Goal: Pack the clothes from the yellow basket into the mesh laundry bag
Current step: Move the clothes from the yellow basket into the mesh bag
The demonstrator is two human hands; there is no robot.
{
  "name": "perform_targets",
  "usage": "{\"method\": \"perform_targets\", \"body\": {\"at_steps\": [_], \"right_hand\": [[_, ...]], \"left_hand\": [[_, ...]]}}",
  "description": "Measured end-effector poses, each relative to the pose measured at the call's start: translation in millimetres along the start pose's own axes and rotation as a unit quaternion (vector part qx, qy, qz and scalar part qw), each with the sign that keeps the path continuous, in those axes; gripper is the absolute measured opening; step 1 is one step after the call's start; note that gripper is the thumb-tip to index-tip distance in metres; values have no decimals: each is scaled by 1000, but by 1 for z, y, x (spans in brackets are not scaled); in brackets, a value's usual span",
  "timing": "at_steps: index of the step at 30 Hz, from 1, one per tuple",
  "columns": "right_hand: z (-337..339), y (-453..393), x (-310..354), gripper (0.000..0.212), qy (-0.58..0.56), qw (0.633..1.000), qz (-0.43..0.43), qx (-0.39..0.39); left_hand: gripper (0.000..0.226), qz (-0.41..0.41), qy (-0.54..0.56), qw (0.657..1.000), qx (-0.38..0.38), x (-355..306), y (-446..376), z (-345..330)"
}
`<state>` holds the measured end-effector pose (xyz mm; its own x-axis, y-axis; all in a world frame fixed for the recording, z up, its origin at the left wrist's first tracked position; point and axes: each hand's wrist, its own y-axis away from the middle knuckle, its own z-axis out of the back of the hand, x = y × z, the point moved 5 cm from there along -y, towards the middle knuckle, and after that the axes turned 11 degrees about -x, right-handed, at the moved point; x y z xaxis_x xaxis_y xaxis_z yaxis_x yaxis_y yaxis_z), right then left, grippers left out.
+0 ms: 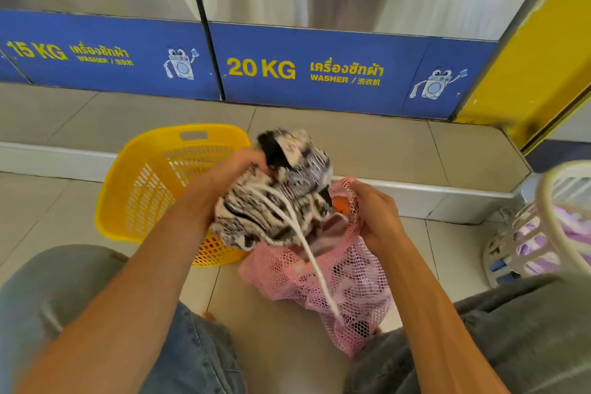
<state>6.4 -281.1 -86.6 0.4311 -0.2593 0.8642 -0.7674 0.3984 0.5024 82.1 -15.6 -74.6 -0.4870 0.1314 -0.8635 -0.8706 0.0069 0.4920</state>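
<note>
A yellow plastic basket (153, 176) lies tipped on the tiled floor at centre left, its open side facing me. My left hand (230, 176) grips a bundled black-and-white patterned garment (287, 195) with a white drawstring hanging down, held over the mouth of the pink mesh laundry bag (335, 278). The bag sits on the floor between my knees with clothes inside, an orange piece showing near its rim. My right hand (377, 214) pinches the bag's upper rim and holds it open.
Two steel washers with blue panels marked 15 KG and 20 KG (262, 69) stand on a raised tiled step ahead. A white basket (543, 233) holding purple cloth stands at the right. A yellow pillar (537, 73) rises at the far right.
</note>
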Motion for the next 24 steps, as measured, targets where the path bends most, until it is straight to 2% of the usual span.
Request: {"method": "perform_targets", "body": {"at_steps": [3, 4, 8, 10, 14, 19, 24], "right_hand": [[3, 0, 1, 21, -11, 1000, 10, 2], [3, 1, 1, 22, -8, 1000, 19, 6], [1, 2, 0, 25, 25, 997, 59, 34], [2, 5, 3, 26, 46, 995, 73, 56], [8, 2, 5, 22, 75, 992, 72, 68], [30, -6, 10, 18, 90, 995, 18, 31], [38, -12, 19, 17, 63, 997, -8, 38]], "left_hand": [[11, 53, -98, 987, 119, -4, 42, -80], [18, 73, -114, 978, 161, 7, 39, -93], [27, 107, -107, 973, 175, 47, 3, -137], [34, 123, -101, 976, 151, 57, -8, -152], [18, 115, -52, 989, 75, 61, -34, -172], [27, 135, -108, 985, 24, 59, -73, -172], [26, 157, -7, 985, -70, 35, -77, -154]]}}
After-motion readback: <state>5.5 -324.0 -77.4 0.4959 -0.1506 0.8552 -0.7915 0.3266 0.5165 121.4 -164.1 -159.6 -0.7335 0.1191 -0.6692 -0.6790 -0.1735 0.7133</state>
